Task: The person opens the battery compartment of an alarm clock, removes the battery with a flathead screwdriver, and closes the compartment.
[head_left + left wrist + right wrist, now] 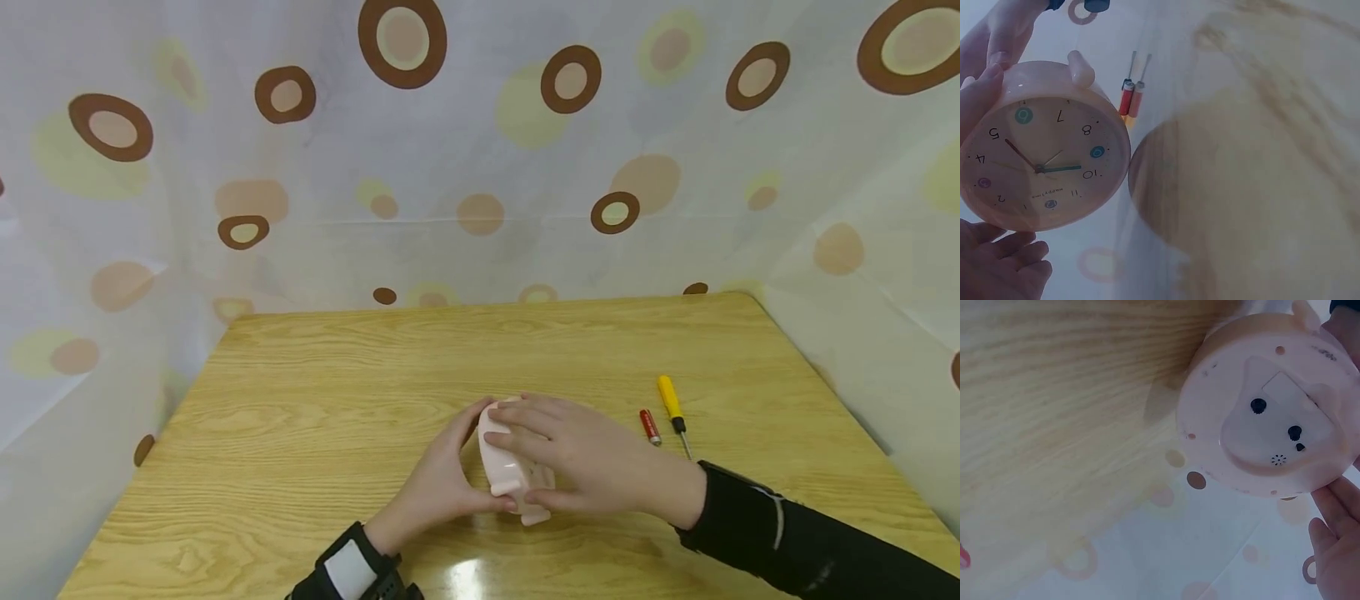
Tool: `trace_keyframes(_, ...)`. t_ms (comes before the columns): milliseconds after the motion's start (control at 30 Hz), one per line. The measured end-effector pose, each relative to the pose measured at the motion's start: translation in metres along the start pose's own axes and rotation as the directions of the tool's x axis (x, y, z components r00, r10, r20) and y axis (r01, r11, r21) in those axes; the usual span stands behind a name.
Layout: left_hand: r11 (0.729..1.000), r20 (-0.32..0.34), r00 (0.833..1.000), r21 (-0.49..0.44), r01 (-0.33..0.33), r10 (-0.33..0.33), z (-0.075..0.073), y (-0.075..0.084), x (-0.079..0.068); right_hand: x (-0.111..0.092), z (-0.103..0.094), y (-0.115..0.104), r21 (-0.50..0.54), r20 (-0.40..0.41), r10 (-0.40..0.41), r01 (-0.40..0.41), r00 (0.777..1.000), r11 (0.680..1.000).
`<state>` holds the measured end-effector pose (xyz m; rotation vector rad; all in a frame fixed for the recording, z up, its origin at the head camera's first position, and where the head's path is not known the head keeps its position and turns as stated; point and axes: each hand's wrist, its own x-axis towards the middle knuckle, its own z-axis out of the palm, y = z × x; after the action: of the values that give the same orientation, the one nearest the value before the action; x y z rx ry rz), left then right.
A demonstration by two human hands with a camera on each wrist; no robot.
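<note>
A pale pink round alarm clock [495, 454] is held on edge above the table, between both hands. My left hand [446, 475] grips it from the left, fingers at the far side and thumb near the feet. Across the rim from the right lies my right hand [577, 454], its thumb at the near side, holding the clock too. In the left wrist view the clock face [1054, 137] appears upside down with coloured numerals. The right wrist view shows the clock's back [1272, 419], with dark knobs, small holes and a battery cover in place.
To the right of the hands, a red battery [649, 427] lies on the wooden table [322, 392]. Beside it is a screwdriver [671, 402] with a yellow handle, its shaft partly hidden by the right forearm. A dotted curtain [480, 150] surrounds the table's back and sides.
</note>
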<state>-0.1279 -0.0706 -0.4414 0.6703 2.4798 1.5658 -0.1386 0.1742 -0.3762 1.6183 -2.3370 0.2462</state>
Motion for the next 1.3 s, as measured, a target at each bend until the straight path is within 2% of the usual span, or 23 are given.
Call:
trace_keyframes(167, 0.999, 0.015, 1.000, 0.044, -0.014, 0.013, 0.001, 0.005, 0.002, -0.008, 0.002, 0.001, 0.032, -0.076, 0.012, -0.010, 0.997, 0.999)
trace_keyframes(400, 1.000, 0.058, 0.998, 0.010, -0.030, 0.029, 0.006, 0.007, 0.007, -0.018, 0.003, 0.000, 0.042, -0.126, 0.048, -0.043, 0.991, 0.998)
trace_keyframes(500, 1.000, 0.083, 0.996, -0.003, -0.016, 0.016, 0.009, 0.005, 0.009, -0.021, 0.003, -0.001, 0.040, -0.130, 0.072, -0.067, 0.989, 0.997)
trace_keyframes(700, 0.998, 0.149, 0.987, 0.016, 0.065, -0.067, 0.014, -0.003, 0.012, -0.025, 0.002, -0.002, 0.036, -0.121, 0.133, -0.130, 0.984, 0.991)
trace_keyframes(767, 0.997, 0.167, 0.983, 0.025, 0.074, -0.078, 0.015, -0.005, 0.014, -0.027, 0.001, -0.003, 0.033, -0.120, 0.143, -0.140, 0.982, 0.990)
trace_keyframes(867, 0.998, 0.188, 0.980, 0.031, 0.057, -0.062, 0.017, -0.008, 0.018, -0.027, 0.000, -0.003, 0.035, -0.119, 0.145, -0.141, 0.982, 0.989)
trace_keyframes(1067, 0.999, 0.248, 0.969, -0.042, 0.030, -0.019, 0.020, -0.009, 0.024, -0.025, 0.000, -0.004, 0.029, -0.123, 0.132, -0.130, 0.984, 0.991)
trace_keyframes(1300, 0.997, 0.233, 0.972, -0.061, 0.039, -0.024, 0.021, -0.012, 0.023, -0.026, 0.001, -0.004, 0.027, -0.138, 0.128, -0.125, 0.982, 0.992)
